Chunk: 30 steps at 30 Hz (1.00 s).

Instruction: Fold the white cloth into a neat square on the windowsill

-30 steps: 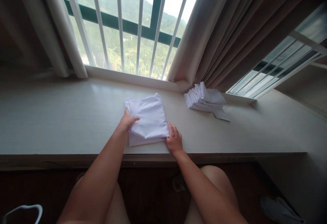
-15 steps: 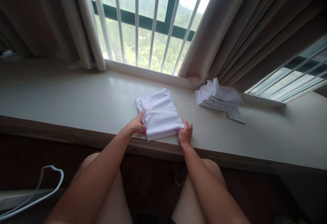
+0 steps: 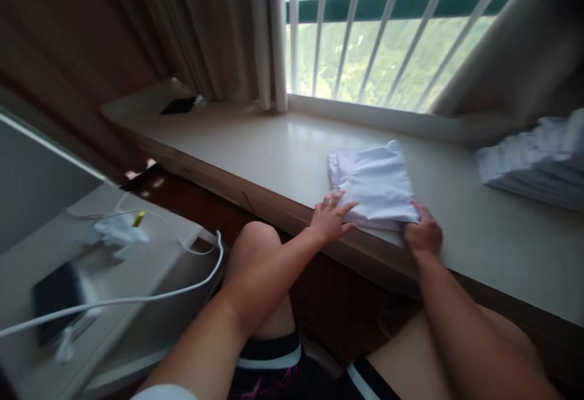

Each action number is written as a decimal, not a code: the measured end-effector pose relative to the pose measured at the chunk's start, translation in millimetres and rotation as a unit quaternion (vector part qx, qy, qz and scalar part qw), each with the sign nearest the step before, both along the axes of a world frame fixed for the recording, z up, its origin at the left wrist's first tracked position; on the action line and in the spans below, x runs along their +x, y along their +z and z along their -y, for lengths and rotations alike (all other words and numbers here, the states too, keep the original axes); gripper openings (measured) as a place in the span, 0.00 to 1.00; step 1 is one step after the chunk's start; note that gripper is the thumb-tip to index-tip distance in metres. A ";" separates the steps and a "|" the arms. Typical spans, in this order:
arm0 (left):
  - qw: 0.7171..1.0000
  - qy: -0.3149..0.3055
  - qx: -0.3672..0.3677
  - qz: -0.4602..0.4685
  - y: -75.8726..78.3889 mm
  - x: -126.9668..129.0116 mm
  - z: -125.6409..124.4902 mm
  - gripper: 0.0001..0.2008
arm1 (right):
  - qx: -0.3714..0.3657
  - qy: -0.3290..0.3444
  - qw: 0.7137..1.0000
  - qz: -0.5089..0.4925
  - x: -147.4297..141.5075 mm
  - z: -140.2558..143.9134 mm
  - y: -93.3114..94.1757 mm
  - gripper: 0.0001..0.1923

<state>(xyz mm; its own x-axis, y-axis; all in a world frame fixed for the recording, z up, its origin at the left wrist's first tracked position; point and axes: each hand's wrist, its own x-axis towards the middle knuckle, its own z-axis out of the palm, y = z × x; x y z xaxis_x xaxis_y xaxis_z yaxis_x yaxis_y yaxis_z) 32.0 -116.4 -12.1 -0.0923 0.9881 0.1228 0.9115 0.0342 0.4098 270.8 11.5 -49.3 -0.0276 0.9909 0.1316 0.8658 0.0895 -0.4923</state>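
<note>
A folded white cloth point(image 3: 381, 184), roughly square, lies flat near the front edge of the window ledge. What kind of garment or linen it is, I cannot tell. My left hand point(image 3: 331, 216) rests at its lower left corner, fingers spread and laid over the edge. At the lower right corner, my right hand point(image 3: 424, 231) grips the cloth's edge between thumb and fingers, the thumb on top.
A stack of folded white cloths point(image 3: 538, 160) stands on the ledge point(image 3: 255, 151) to the right. Left of me, a side table point(image 3: 150, 278) holds a dark flat object point(image 3: 57, 300) and cables. A white curved rod point(image 3: 150, 298) crosses in front. Behind the ledge is a barred window point(image 3: 365, 47).
My view has swung to the left, bringing the side table in. My left hand has loosened from the cloth's left side and spread its fingers; my right hand keeps its corner.
</note>
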 end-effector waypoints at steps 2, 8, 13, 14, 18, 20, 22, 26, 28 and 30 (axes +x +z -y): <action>0.999 0.009 -0.013 -0.040 -8.3 -7.2 -0.2 0.29 | -0.003 0.008 1.000 0.010 -3.8 4.2 -1.5 0.35; 0.995 0.007 -0.069 -0.070 -9.1 -46.0 -11.6 0.22 | -0.017 0.052 0.998 0.034 -17.5 15.1 -1.0 0.35; 0.995 0.015 -0.078 -0.059 0.4 -71.6 -19.1 0.21 | -0.014 0.070 0.993 0.097 -24.9 13.4 -5.0 0.36; 0.996 0.018 -0.072 -0.054 2.0 -73.0 -19.5 0.20 | 0.002 0.082 0.991 0.109 -26.8 15.7 -4.8 0.36; 0.998 0.044 -0.036 -0.015 5.4 -69.2 -21.2 0.17 | 0.040 0.096 0.985 0.135 -35.1 28.3 -1.9 0.39; 0.999 0.049 -0.014 0.012 4.7 -69.0 -24.6 0.16 | 0.044 0.129 0.983 0.127 -38.5 28.7 -3.3 0.39; 0.998 0.050 0.006 0.033 3.7 -72.4 -28.9 0.15 | 0.047 0.140 0.982 0.115 -39.9 24.3 -6.2 0.40; 0.998 0.029 0.026 0.050 8.9 -79.8 -31.0 0.15 | 0.009 0.157 0.984 0.079 -38.7 16.4 -8.8 0.42; 0.998 0.022 0.039 0.041 14.3 -78.8 -28.9 0.15 | -0.008 0.165 0.985 0.055 -38.3 15.5 -8.2 0.42; 0.998 0.005 0.058 0.020 18.8 -74.5 -26.7 0.16 | -0.015 0.165 0.985 0.036 -38.1 15.1 -7.7 0.41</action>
<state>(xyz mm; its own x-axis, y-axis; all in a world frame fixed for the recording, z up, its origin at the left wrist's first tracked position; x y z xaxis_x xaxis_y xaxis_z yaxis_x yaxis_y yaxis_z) -42.4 -89.7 6.7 -0.1083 0.9667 0.2320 0.8943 -0.0072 0.4474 232.6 -3.6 -57.0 -0.3579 0.9297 0.0874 0.8246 0.3585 -0.4376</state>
